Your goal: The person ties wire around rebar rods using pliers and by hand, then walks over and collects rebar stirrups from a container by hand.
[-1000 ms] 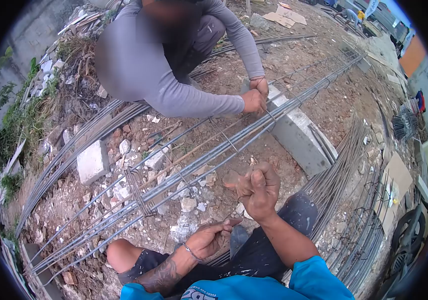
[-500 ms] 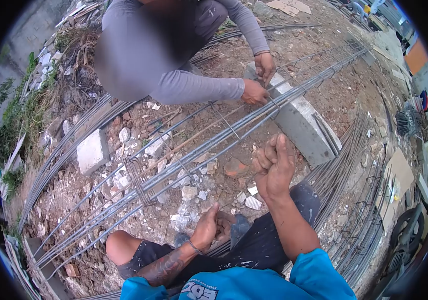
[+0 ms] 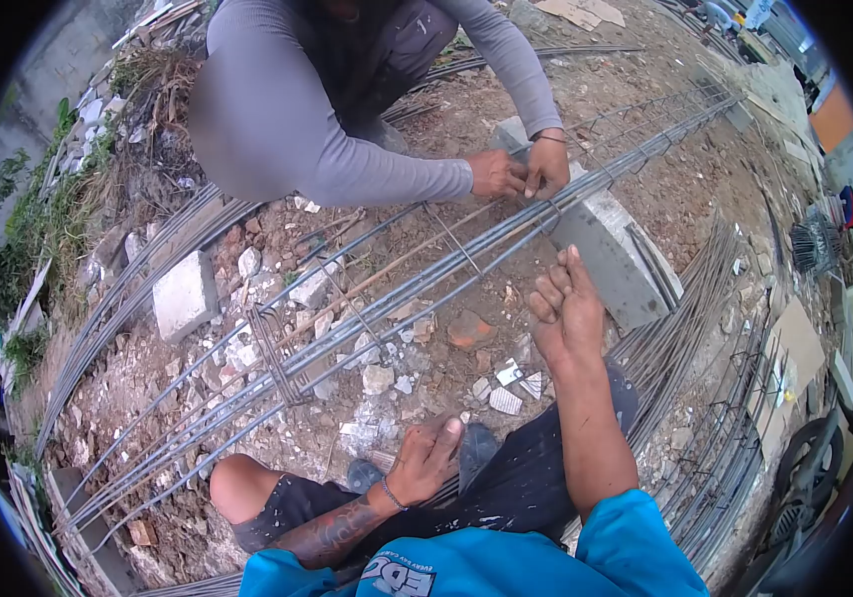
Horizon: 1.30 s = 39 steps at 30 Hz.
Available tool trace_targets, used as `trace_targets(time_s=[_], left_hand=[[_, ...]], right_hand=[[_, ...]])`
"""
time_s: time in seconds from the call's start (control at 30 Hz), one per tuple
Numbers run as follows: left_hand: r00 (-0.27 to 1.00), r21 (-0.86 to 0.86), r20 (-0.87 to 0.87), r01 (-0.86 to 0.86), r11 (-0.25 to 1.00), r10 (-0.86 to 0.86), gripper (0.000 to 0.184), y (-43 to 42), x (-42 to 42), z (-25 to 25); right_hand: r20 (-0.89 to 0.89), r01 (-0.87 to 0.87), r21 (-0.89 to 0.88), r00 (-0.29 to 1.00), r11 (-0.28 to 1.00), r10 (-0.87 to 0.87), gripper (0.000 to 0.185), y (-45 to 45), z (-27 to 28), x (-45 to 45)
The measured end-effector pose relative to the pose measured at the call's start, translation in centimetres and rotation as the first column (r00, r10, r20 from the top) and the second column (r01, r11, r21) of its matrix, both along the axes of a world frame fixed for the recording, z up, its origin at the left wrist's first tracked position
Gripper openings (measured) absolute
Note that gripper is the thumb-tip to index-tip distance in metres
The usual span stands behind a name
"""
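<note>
**Bars [image 3: 446, 267] laid out, rings [image 3: 275, 358] only part spread**

And here's the right hand [image 3: 568, 303], up on the near side of the bars and apart from them, fingers curled in tight. It's a narrow grip, but whether anything thin is pinched there, I can't tell. Down by the knees sits the left hand [image 3: 425, 463], fingers close together and partly stretched; no telling what, if anything, it holds.

Across the way, grey sleeves [image 3: 387, 174] reach in, and the co-worker's hands [image 3: 548, 167] meet right at the bars beside the concrete block [image 3: 611, 269] (what's between those fingers is too small to make out).

So how far along are we? The bars run long, lower left to upper right, passing over the block. Several rings stand spaced along them, and that part looks done. Toward the lower left, though, a bunch sits crowded together, so I'd judge the spacing unfinished. Are the crossings fastened? Can't see from here!
</note>
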State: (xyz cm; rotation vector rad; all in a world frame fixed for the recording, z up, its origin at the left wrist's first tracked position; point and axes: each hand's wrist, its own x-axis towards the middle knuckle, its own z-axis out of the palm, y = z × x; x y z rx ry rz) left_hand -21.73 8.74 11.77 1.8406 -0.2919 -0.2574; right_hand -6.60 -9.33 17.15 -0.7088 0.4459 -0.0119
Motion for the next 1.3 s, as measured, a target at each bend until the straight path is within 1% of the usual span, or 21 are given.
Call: trace_targets(time_s=[0.07,0.1,0.17,0.3,0.37,0.5,0.57,0.63,0.7,0.73,0.8,0.9,0.97,1.03,1.07,1.1,1.17,1.2,1.23,1.27,1.3], left_hand=[[0.976,-0.148,-0.216,-0.074,0.986,0.041,0.035,0.3,0.3,0.0],[0.976,-0.147,-0.216,-0.071,0.987,0.038,0.035,0.2,0.4,0.2],[0.758,-0.434,-0.652,-0.378,0.818,0.004,0.038,0.0,0.3,0.8],[0.719,-0.561,-0.682,-0.398,0.726,-0.134,0.042,0.5,0.8,0.3],[0.733,-0.525,-0.669,-0.348,0.777,-0.123,0.038,0.3,1.0,0.5],[0.78,-0.565,-0.611,-0.313,0.763,-0.133,0.038,0.1,0.4,-0.2],[0.813,-0.491,-0.558,-0.165,0.855,-0.163,0.036,0.0,0.6,-0.1],[0.949,-0.184,-0.306,0.019,0.983,-0.076,0.035,-0.3,0.5,0.7],[0.995,-0.04,-0.09,0.045,0.998,-0.049,0.03,-0.8,0.3,1.2],[0.995,-0.035,-0.091,0.047,0.998,-0.05,0.03,-0.8,0.2,1.2],[0.969,-0.075,-0.244,0.009,0.997,-0.027,0.027,-0.6,0.4,1.1],[0.976,-0.05,-0.219,-0.002,0.999,-0.009,0.024,0.1,1.2,2.5],[0.962,-0.044,-0.274,-0.019,0.999,0.006,0.021,1.1,1.4,2.0],[0.933,-0.023,-0.34,-0.132,0.991,0.117,0.025,1.7,1.5,1.3],[0.911,-0.124,-0.386,-0.209,0.97,0.147,0.023,1.8,1.6,0.7],[0.906,-0.126,-0.393,-0.224,0.966,0.159,0.023,1.7,2.1,0.4],[0.948,-0.032,-0.276,-0.173,0.984,0.157,0.022,2.2,1.9,0.4],[0.943,-0.017,-0.184,-0.284,0.959,0.277,0.021,2.0,1.2,1.1],[0.921,0.003,-0.058,-0.386,0.923,0.385,0.019,2.4,1.7,1.7],[0.815,-0.064,0.016,-0.577,0.814,0.579,0.02,3.6,1.6,2.0],[0.673,-0.149,0.086,-0.72,0.677,0.735,0.021,4.9,1.8,2.4]], right_hand=[[0.037,-0.003,-0.017,0.999,1.0,0.003,0.021,0.5,0.3,-0.2],[0.037,0.001,-0.016,0.999,1.0,0.0,0.021,0.6,0.2,-0.2],[0.063,-0.003,0.011,0.998,1.0,0.002,0.021,0.6,0.1,-0.1],[0.053,0.015,0.027,0.998,1.0,-0.017,0.021,0.5,0.1,0.2],[0.066,0.024,0.018,0.998,1.0,-0.026,0.021,0.3,0.0,0.2],[0.106,0.003,0.028,0.994,1.0,-0.006,0.019,0.1,0.4,0.3],[0.043,0.05,-0.036,0.998,0.998,-0.049,0.019,0.0,1.2,0.3],[0.042,0.057,-0.026,0.998,0.998,-0.056,0.019,-0.2,1.1,0.5],[0.003,0.042,-0.079,0.999,0.996,-0.042,0.02,-0.3,0.2,0.6],[0.012,0.035,-0.09,0.999,0.995,-0.034,0.021,-0.2,0.2,0.6],[0.052,0.027,-0.056,0.998,0.998,-0.024,0.021,0.1,-0.2,0.7],[0.152,-0.029,0.014,0.988,0.999,0.026,0.022,0.3,-0.6,1.0],[0.213,-0.072,0.049,0.975,0.996,0.06,0.023,0.8,-0.1,1.0],[0.267,-0.06,0.063,0.963,0.996,0.041,0.024,1.6,0.4,0.7],[0.349,-0.144,0.105,0.932,0.984,0.099,0.026,1.2,-0.7,0.9],[0.342,-0.158,0.103,0.933,0.982,0.114,0.026,1.0,-0.4,1.1],[0.334,-0.099,0.043,0.939,0.994,0.079,0.029,2.4,-0.1,0.8],[0.281,-0.19,0.061,0.945,0.98,0.166,0.029,3.3,-0.1,-0.2],[0.225,-0.119,0.007,0.968,0.993,0.114,0.03,4.0,0.3,-0.3],[0.191,-0.033,-0.058,0.981,0.998,0.044,0.032,5.1,0.5,-0.1],[0.185,-0.09,-0.043,0.978,0.995,0.097,0.032,6.7,-0.9,-0.6]])
